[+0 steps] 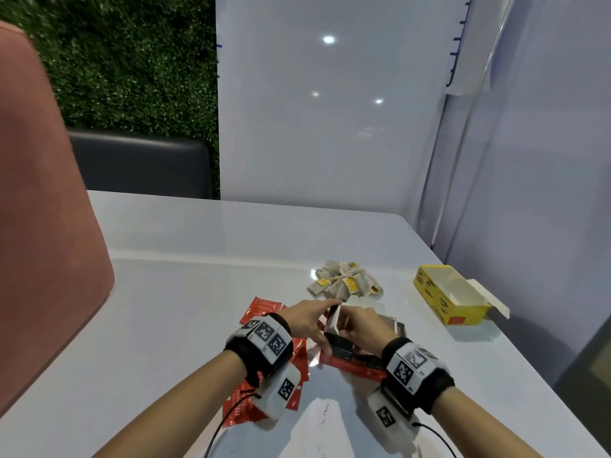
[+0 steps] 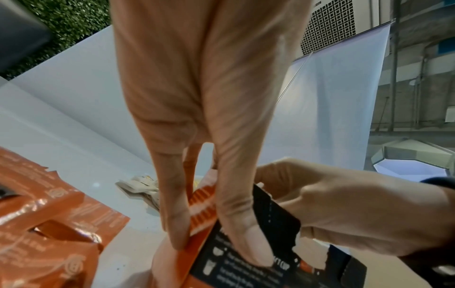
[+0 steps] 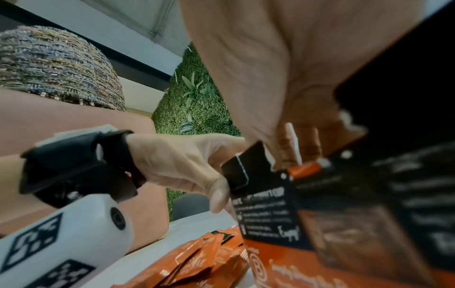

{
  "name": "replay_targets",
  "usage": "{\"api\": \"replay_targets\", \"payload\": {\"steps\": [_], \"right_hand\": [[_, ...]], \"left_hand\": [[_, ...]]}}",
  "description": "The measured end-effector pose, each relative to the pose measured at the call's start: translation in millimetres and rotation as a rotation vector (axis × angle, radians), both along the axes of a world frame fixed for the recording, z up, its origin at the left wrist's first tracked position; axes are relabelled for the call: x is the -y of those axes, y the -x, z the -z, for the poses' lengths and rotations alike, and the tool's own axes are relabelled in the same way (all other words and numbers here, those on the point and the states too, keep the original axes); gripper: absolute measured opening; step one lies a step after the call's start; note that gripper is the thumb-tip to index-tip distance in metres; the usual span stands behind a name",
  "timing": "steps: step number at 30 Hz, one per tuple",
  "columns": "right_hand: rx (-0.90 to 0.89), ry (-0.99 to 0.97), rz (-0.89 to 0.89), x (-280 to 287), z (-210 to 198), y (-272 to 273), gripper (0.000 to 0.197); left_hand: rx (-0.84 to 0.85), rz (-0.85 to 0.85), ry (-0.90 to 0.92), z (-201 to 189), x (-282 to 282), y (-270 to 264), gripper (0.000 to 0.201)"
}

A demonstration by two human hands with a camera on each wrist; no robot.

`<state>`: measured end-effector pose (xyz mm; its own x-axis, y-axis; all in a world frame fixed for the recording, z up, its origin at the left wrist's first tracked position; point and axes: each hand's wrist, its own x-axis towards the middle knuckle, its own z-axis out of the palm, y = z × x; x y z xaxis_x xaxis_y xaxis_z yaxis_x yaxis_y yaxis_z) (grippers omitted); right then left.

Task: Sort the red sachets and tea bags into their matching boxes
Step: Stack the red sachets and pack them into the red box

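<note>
A black and red box [image 1: 347, 353] lies on the white table [image 1: 185, 309] in front of me, its end flaps raised. My left hand [image 1: 309, 322] grips that open end, thumb [image 2: 248, 243] pressed on the black panel [image 2: 236, 270]. A red striped piece [image 2: 202, 208] sits between thumb and finger; whether it is a sachet or a flap is unclear. My right hand [image 1: 360, 328] holds the upright flap [image 2: 273, 206] from the other side. Several red sachets [image 1: 263, 307] lie under and left of my left wrist. A pile of tea bags [image 1: 344, 280] lies just beyond the hands.
An open yellow box [image 1: 446, 295] stands at the right of the table, its flap hanging toward the table's right edge. A pink chair back [image 1: 43, 226] rises on the left. A white panel [image 1: 330, 127] stands behind the table.
</note>
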<state>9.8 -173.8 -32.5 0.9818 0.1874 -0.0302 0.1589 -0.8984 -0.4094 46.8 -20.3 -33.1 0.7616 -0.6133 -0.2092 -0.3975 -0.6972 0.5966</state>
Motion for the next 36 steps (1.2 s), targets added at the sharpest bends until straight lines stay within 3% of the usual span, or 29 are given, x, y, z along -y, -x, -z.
{"api": "replay_targets", "payload": {"steps": [8,12,14,16,19,21,22,25,28,30,33,36], "right_hand": [[-0.027,-0.011,0.002,4.4,-0.4,-10.8,0.022],[-0.020,-0.056,0.003,9.4,-5.8,-3.9,0.009],[-0.033,-0.136,0.049,14.3,-7.5,-0.4,0.017],[0.101,-0.178,0.079,16.6,-10.5,5.1,0.020],[0.399,-0.191,0.051,1.4,-19.5,22.6,0.015],[0.358,-0.154,-0.039,-23.5,-16.1,34.2,0.003],[0.269,-0.110,-0.100,-37.7,-9.0,36.3,0.005],[-0.011,0.021,-0.174,-72.9,20.2,29.0,0.035],[-0.113,0.107,-0.134,-92.0,29.9,17.5,0.064],[-0.129,0.111,-0.098,-100.5,32.7,9.5,0.068],[-0.147,0.096,0.005,-107.5,38.2,-0.1,0.066],[-0.121,0.067,0.064,-113.2,45.5,-5.2,0.069]], "left_hand": [[0.014,0.011,0.008,-0.9,3.0,0.1,0.101],[-0.005,-0.047,0.027,-15.8,-18.4,6.7,0.109],[0.005,-0.110,0.072,-26.6,-43.8,9.8,0.099],[0.016,-0.191,0.099,-33.5,-75.6,14.6,0.080],[-0.033,-0.369,0.131,-27.7,-117.2,24.6,0.052],[-0.110,-0.494,0.081,-17.4,-127.3,35.7,0.045],[-0.143,-0.529,0.019,-12.3,-126.2,42.1,0.046],[-0.157,-0.492,-0.085,-0.1,-109.4,57.2,0.059],[0.008,-0.401,-0.210,8.0,-90.0,60.0,0.099],[0.066,-0.352,-0.306,9.8,-80.7,54.8,0.118],[0.053,-0.378,-0.397,11.5,-75.0,42.1,0.120],[0.068,-0.405,-0.402,14.2,-77.3,33.5,0.103]]}}
